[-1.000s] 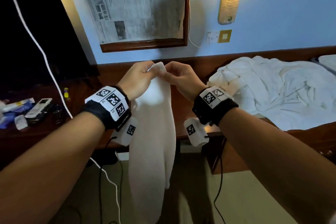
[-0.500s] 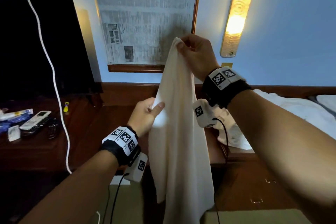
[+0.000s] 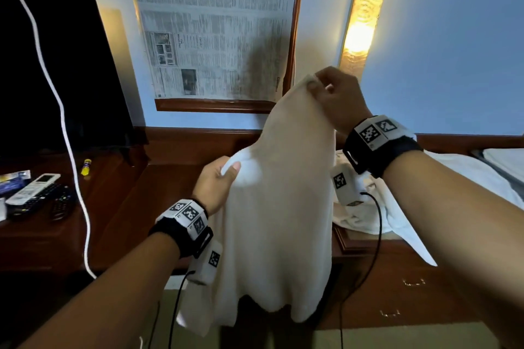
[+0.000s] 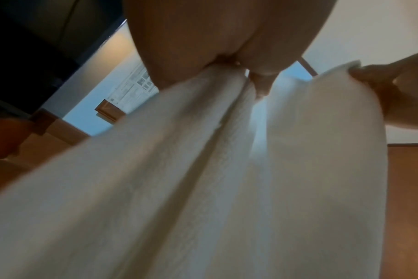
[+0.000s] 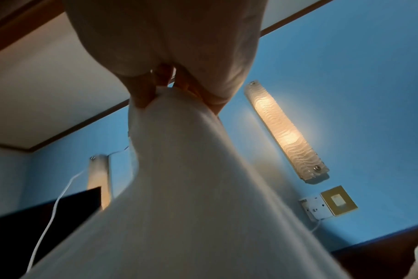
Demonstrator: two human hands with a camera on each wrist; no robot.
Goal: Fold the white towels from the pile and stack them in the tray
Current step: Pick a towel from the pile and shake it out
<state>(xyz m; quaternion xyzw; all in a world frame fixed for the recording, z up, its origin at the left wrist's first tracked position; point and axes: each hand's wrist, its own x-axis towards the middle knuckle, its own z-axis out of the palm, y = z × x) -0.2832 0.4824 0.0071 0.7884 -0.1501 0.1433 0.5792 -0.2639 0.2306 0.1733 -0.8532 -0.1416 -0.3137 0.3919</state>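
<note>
A white towel (image 3: pixel 280 207) hangs in the air over the front of the wooden desk. My right hand (image 3: pixel 334 93) pinches its top corner high up, near the wall lamp; the right wrist view shows the fingertips (image 5: pixel 143 98) clamped on the cloth (image 5: pixel 179 188). My left hand (image 3: pixel 218 181) grips the towel's left edge lower down, thumb on the front. In the left wrist view the cloth (image 4: pixel 203 179) runs between thumb and fingers. The pile of white towels (image 3: pixel 425 201) lies on the desk behind my right forearm. No tray is in view.
A dark television (image 3: pixel 56 71) stands at the left with a white cable (image 3: pixel 65 127) across it. Remote controls (image 3: pixel 34 190) and a small yellow bottle (image 3: pixel 86 166) lie on the left of the desk (image 3: pixel 127 207). A framed newspaper (image 3: pixel 215 25) and a lit wall lamp (image 3: pixel 365 8) hang behind.
My right hand rose with the top corner and then came down a little to the right. My left hand slid down the towel's edge and took hold of it, spreading the cloth wider.
</note>
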